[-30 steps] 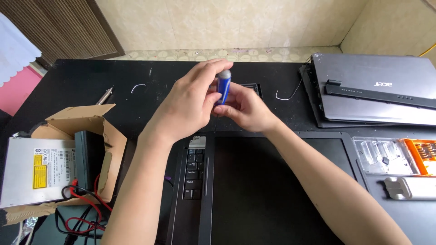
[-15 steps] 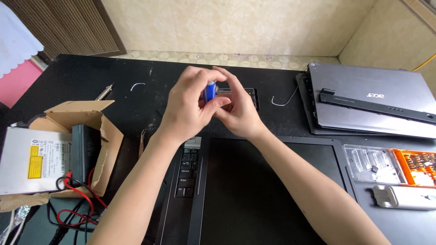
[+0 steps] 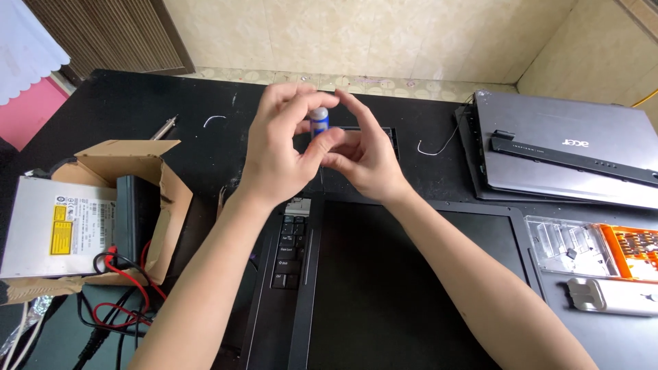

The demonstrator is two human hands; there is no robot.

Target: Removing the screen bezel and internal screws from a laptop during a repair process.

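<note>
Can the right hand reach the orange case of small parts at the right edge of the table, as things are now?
Probably yes, but not at once. The right hand is busy, pinching the small blue cylinder together with the left hand. The orange case lies on the same side, with only bare black table between.

Black table (image 3: 123,103) under my arms, running from the near edge back to the tiled wall. On it, straight ahead of me: an open black laptop (image 3: 384,288), dark screen panel lying flat, keyboard strip showing at its left. Far right: a closed grey laptop (image 3: 562,147). Near right: a clear plastic tray (image 3: 565,247) with an orange insert, and a white block (image 3: 610,296) just in front of it. Left: a torn cardboard box (image 3: 127,164), a silver optical drive (image 3: 58,226) against it, red and black leads (image 3: 120,294) trailing off. A soldering iron (image 3: 162,128) lies beyond the box.
</note>
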